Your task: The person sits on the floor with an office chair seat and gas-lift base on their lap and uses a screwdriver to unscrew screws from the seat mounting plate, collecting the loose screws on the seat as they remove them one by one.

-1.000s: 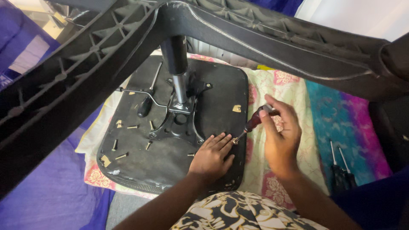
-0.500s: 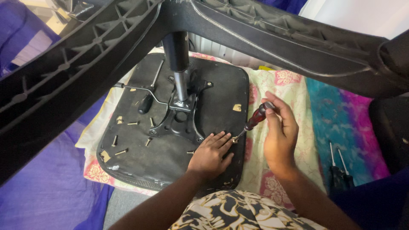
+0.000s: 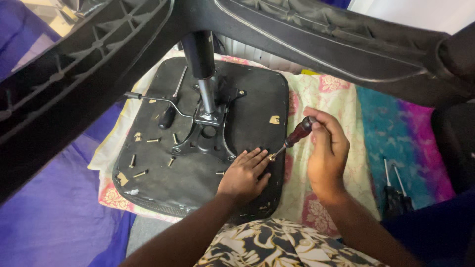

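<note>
The left hand (image 3: 243, 175) lies flat and open, palm down, on the black underside of an upturned chair seat (image 3: 247, 99), fingers spread a little and pointing toward the seat's right edge. Its fingertips rest just beside a small brass-coloured screw (image 3: 272, 156) near that edge, and seem to steady it, though whether they actually touch it cannot be told.

The right hand (image 3: 326, 151) is closed around the dark red handle of a screwdriver (image 3: 296, 136), fingers curled over the top of the handle and thumb alongside. The tool slants down and to the left, its thin metal shaft ending with the tip at the screw (so the two hands meet at the same spot on the seat).

The seat lies on a floral cloth (image 3: 346, 104) of pale yellow and pink. At the seat's middle sits a metal mounting plate (image 3: 208, 136) with the gas column (image 3: 200, 54) rising from it toward the camera, where the black ribbed legs of the chair base (image 3: 316, 34) fan out across the top of the view. A lever with a black grip (image 3: 166, 118) lies to the left of the plate. Several loose screws (image 3: 140, 174) are scattered on the left part of the seat. Two more tools (image 3: 396, 193) lie well to the right on the cloth, near a bright blue and pink fabric (image 3: 405, 128).
</note>
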